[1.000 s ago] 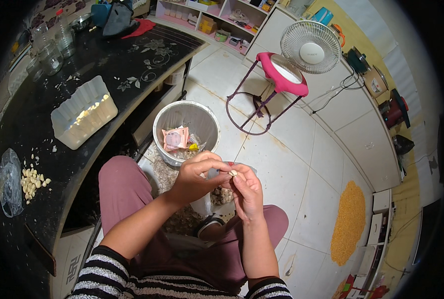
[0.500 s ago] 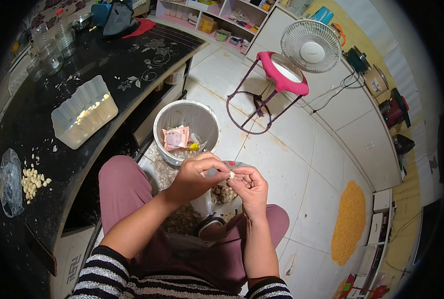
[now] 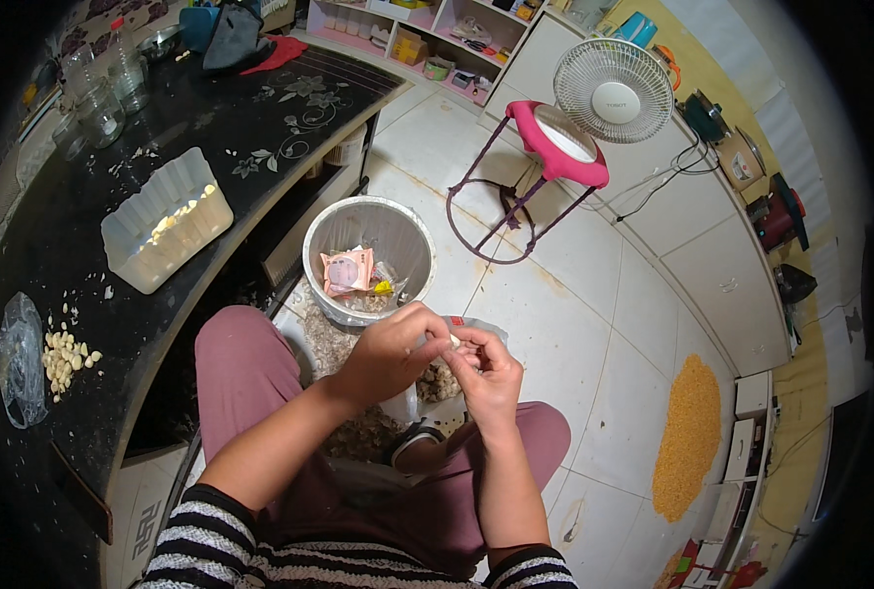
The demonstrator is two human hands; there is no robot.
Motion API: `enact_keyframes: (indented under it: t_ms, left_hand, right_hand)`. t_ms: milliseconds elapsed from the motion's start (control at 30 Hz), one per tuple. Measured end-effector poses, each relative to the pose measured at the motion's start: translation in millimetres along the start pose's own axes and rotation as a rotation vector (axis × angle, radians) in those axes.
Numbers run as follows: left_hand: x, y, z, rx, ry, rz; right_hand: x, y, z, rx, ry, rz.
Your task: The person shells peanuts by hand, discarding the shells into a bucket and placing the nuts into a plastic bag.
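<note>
Over my lap, my left hand [image 3: 390, 355] and my right hand [image 3: 493, 381] meet fingertip to fingertip. A small pale garlic clove [image 3: 455, 342] is pinched between them, partly covered by the fingers. Just beneath, a plastic bag of unpeeled garlic [image 3: 437, 384] lies open, mostly hidden by my hands. Peeled garlic cloves [image 3: 64, 361] are heaped on the black table [image 3: 196, 339] to my left, beside a crumpled clear plastic bag [image 3: 22, 365]. Farther back on it, a translucent ribbed tub [image 3: 131, 257] holds more peeled cloves.
Before my knees stands a round bin [image 3: 311, 257] with wrappers and skins inside; loose skins [image 3: 363, 434] litter the floor. Beyond are a pink-topped stool [image 3: 599, 175] and a fan [image 3: 613, 93]. Yellow grain [image 3: 687, 442] is spread on the floor at right. Glass jars [image 3: 100, 113] stand far left.
Both hands have shifted slightly, with the left fingers curling further over and the right hand edging left. More of the pale clove shows between the fingertips.
</note>
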State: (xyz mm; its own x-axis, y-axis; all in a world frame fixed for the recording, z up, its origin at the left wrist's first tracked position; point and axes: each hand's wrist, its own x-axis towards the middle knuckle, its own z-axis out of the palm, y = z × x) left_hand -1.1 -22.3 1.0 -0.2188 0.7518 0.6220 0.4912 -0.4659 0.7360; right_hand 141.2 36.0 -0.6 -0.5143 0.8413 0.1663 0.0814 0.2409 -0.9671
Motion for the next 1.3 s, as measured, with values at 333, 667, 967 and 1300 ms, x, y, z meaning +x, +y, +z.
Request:
enact_keyframes:
  t_ms: [333,667,967,1300]
  left_hand:
    - [-1,2,-2,-0.165,-0.196,-0.44]
    - [1,-4,1,-0.081,-0.206,-0.313]
    - [-2,-9,1,-0.054,-0.106,-0.212]
    - [-1,-3,-2,-0.108,-0.095,-0.349]
  right_hand:
    - [-1,-3,7,0.006,0.04,-0.078]
    - [-1,-2,5,-0.18,0.045,-0.173]
    - [1,1,1,-0.286,0.077,-0.206]
    - [3,5,3,-0.459,0.057,-0.339]
